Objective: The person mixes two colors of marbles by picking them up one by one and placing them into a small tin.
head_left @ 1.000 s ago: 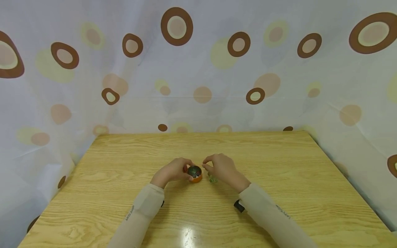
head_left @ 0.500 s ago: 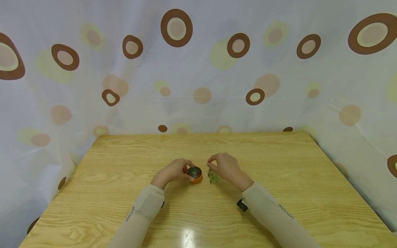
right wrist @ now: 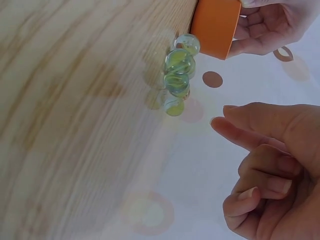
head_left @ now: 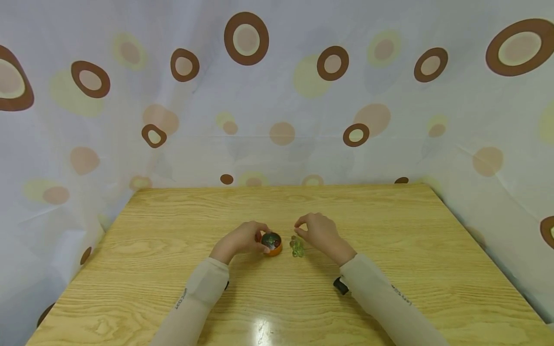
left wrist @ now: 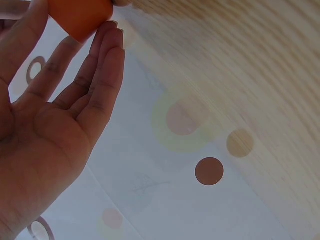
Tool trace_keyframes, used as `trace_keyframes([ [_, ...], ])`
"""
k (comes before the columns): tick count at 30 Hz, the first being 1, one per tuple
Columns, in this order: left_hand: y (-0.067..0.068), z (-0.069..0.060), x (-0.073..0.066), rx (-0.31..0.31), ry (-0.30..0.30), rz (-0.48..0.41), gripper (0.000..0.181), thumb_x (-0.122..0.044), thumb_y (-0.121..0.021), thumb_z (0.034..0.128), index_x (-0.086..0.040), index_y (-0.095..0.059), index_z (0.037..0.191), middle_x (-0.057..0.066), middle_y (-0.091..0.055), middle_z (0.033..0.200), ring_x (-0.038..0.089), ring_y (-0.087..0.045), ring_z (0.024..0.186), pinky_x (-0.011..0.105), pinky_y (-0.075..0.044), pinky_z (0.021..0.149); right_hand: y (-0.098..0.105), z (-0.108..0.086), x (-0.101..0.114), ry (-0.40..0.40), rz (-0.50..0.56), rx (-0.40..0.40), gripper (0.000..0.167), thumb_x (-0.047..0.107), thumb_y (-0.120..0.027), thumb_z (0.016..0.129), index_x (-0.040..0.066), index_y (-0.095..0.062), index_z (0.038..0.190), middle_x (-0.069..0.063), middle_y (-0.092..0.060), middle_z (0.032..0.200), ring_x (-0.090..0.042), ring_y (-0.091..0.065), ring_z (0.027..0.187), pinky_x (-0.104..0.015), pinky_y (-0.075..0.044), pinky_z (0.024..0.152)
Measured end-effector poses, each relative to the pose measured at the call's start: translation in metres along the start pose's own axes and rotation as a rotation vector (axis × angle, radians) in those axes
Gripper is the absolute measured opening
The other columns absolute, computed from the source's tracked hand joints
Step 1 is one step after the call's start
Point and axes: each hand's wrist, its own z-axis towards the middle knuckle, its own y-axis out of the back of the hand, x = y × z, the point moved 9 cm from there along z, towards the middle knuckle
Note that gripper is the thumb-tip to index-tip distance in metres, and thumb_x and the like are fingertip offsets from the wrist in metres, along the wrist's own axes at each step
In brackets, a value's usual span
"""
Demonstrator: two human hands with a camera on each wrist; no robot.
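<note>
My left hand [head_left: 244,238] grips a small orange round container [head_left: 274,251] from its left side, thumb on the near side and fingers on the far side. Dark inside, it shows a small reddish spot; the contents are unclear. Its plain orange wall [left wrist: 82,17] is at the top of the left wrist view. Several clear glass marbles [right wrist: 179,65] with yellow-green swirls lie bunched on the table just right of the container. My right hand [head_left: 320,231] hovers right of these marbles. Thumb and index tips are close together with nothing between them; the other fingers are bent.
The wooden table [head_left: 277,206] extends around both hands. A pale curtain [head_left: 277,96] with brown and cream circles stands behind it and along both sides. Near the front, a light reflection [head_left: 262,331] shines on the tabletop.
My right hand has drawn away to the right from the container, exposing more of the marbles. My left hand and the container stay in place.
</note>
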Motion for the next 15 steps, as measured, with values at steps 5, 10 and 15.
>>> trace_keyframes([
  [5, 0.0012, -0.0024, -0.0023, 0.0, 0.003, -0.004, 0.045, -0.015, -0.078, 0.0822, -0.004, -0.062, 0.123, 0.006, -0.058, 0.085, 0.017, -0.053, 0.074, 0.033, -0.046, 0.07, -0.0001, -0.0009, -0.0014, 0.0, 0.008, 0.018, 0.017, 0.021, -0.068, 0.091, 0.01, -0.075, 0.102, -0.013, -0.071, 0.099, -0.01, -0.042, 0.043, -0.022, -0.028, 0.039],
  [10, 0.0007, -0.0018, -0.002, 0.0, -0.001, 0.002, 0.046, -0.015, -0.078, 0.0821, -0.003, -0.062, 0.123, 0.005, -0.058, 0.083, 0.016, -0.053, 0.073, 0.032, -0.046, 0.068, -0.0041, 0.0009, -0.0042, 0.001, 0.007, 0.029, 0.016, 0.02, -0.069, 0.09, 0.01, -0.075, 0.101, -0.013, -0.071, 0.099, -0.011, -0.047, 0.044, -0.023, -0.032, 0.039],
  [15, 0.0, -0.0005, -0.0009, 0.01, -0.014, 0.004, 0.045, -0.016, -0.077, 0.0828, -0.002, -0.062, 0.123, 0.005, -0.058, 0.083, 0.017, -0.053, 0.073, 0.032, -0.046, 0.069, -0.0084, 0.0015, -0.006, -0.004, 0.003, 0.048, 0.016, 0.02, -0.071, 0.089, 0.01, -0.075, 0.101, -0.014, -0.071, 0.101, -0.012, -0.05, 0.047, -0.024, -0.034, 0.04],
])
